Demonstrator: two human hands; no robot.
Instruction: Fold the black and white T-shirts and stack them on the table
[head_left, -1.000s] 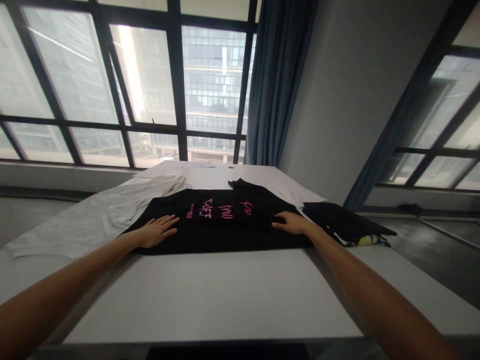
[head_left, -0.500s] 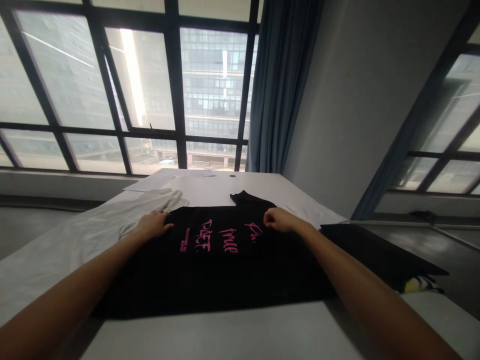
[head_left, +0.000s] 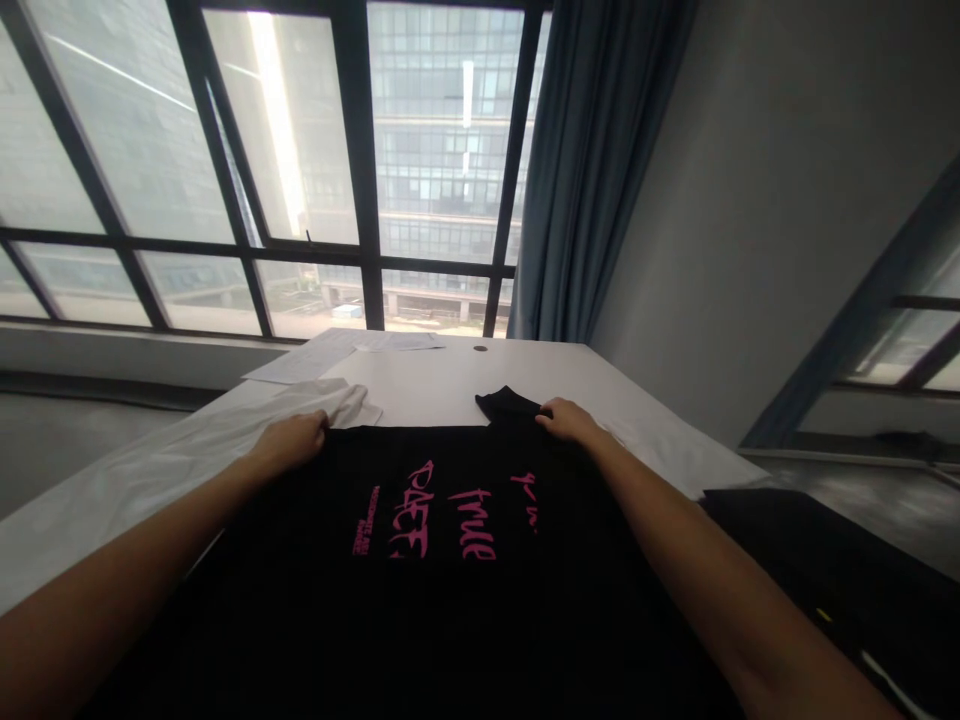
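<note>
On the left, a white cloth (head_left: 232, 430) lay loosely crumpled along the side of the table (head_left: 427, 385), with papers (head_left: 304, 358) beyond it near the far end, apparently pushed out there to leave the middle for the larger piece. The left hand (head_left: 289, 440) was closed at the far left corner of the black shirt (head_left: 450, 630), its fingers curled over the edge; the thumb's exact hold was hidden. The shirt ran across the middle from the far edge, between the hands, towards the near side, its pink lettering (head_left: 412, 510) turned up and sideways; whether its near part rested on the table or hung clear, the view could not tell. The spacing of the hands likely served to keep that far edge straight and the cloth even. At the far right of the shirt, a short black flap (head_left: 508, 402) stuck out past the edge, and the right hand (head_left: 570, 420) pinched the fabric beside it between thumb and bent fingers, nearly closed, perhaps because a small grip steadied that corner without bunching it. Farther right lay another pale cloth (head_left: 649, 450) and, nearer, a dark pile of clothing (head_left: 840, 560), set to the side, seemingly out of the shirt's way
</note>
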